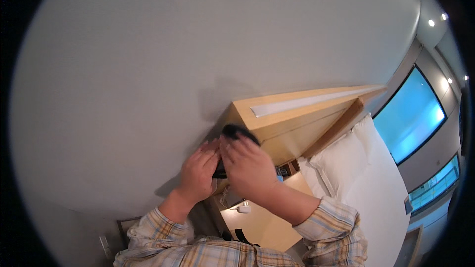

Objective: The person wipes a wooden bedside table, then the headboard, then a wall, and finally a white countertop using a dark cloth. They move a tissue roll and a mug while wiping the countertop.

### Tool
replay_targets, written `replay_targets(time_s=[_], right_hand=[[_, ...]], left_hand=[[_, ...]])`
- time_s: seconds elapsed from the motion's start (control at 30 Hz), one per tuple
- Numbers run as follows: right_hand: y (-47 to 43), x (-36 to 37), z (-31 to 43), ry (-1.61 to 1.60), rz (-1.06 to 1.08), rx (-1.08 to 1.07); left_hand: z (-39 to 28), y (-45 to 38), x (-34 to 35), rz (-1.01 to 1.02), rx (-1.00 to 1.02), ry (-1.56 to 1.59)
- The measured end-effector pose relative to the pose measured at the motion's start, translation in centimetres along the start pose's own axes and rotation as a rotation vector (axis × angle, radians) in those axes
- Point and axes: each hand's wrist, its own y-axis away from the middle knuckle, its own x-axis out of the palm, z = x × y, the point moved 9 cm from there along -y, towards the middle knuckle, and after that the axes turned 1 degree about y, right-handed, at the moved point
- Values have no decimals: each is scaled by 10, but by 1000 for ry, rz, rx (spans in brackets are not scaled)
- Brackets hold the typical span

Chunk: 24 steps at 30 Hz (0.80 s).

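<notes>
Both hands are raised in front of me, close together before the grey wall and the end of the wooden headboard. A black object (231, 131), blurred and mostly covered by the hands, is held between them. My right hand (249, 167) lies over it with bent fingers, and the black part sticks out beyond the fingertips. From the other side my left hand (198, 174) grips it, its fingertips meeting the right hand's fingers. More black shows low between the palms. What the object is, I cannot tell.
A wooden bedside table (272, 226) below the hands bears a white plug adapter (243, 207) with a cable. The wooden headboard (274, 120) runs right along the grey wall (141, 63). Beyond it are white pillows (339, 159) on a bed (384, 189). A black strap (241, 236) hangs near my chest.
</notes>
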Motion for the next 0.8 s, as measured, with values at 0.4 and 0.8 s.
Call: replay_targets(time_s=[0.4,0.8], right_hand=[[-58,-23,-23,-221,-621,287],[-94,-46,-59,-266,-991,377]], left_hand=[[-12,-54,-91,-87,71,-502],[-22,-119,-123,-202,261,-911]])
